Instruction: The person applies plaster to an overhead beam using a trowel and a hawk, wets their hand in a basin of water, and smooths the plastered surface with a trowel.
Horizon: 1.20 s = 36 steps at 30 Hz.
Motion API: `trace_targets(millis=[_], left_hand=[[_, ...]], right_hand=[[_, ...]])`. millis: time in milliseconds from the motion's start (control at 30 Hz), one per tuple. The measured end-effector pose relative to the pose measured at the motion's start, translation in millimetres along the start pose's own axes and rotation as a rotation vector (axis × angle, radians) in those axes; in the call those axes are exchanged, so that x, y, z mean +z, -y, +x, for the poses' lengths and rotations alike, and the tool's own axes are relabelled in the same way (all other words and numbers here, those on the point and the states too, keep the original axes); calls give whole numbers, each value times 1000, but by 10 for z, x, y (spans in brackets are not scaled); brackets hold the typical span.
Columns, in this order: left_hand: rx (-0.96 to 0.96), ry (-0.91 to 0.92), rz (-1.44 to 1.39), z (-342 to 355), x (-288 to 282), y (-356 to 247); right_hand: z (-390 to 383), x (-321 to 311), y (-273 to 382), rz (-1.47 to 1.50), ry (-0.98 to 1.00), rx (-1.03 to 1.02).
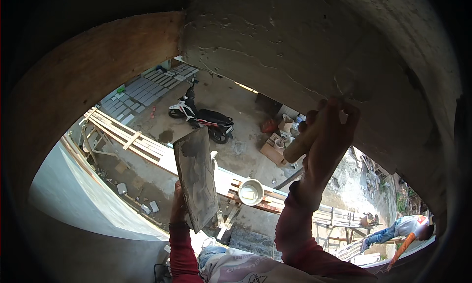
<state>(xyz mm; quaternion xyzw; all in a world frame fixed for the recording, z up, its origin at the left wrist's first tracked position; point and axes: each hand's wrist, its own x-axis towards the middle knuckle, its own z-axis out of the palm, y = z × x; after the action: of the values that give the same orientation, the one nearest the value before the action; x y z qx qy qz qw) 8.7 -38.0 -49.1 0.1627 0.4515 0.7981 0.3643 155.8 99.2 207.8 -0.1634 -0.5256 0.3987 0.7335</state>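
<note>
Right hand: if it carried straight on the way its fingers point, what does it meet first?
Most likely the grey plastered surface just beyond the right hand. Depth is unclear in this one view, so the tool it grips may already be touching there.

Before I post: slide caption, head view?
Left grip holding a mortar-smeared board, right grip on a tan handle near rough plaster, motor scooter parked below.

My left hand [178,204] is partly hidden behind the board [195,179]; its fingertips are out of sight. My right hand [334,133] covers part of the handle [294,151]; the tool's far end is lost in shadow. The lower edge cuts off my shirt [241,269]. The bucket's [242,194] contents are too small to identify.
</note>
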Motion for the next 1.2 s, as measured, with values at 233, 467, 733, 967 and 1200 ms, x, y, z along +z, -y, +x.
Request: trace_targets(millis=[233, 467, 733, 967, 1200], left_hand=[[160, 195, 92, 77, -120, 345], [-45, 53, 129, -84, 58, 352], [23, 128, 45, -85, -323, 633], [-31, 166, -51, -93, -227, 702], [-51, 206, -52, -162, -134, 814]], right_hand=[[-180, 847, -443, -82, 481, -64], [-92, 1679, -910, 53, 505, -84], [94, 992, -481, -16, 400, 4], [242, 16, -5, 10, 302, 160], [365, -914, 363, -108, 87, 150]])
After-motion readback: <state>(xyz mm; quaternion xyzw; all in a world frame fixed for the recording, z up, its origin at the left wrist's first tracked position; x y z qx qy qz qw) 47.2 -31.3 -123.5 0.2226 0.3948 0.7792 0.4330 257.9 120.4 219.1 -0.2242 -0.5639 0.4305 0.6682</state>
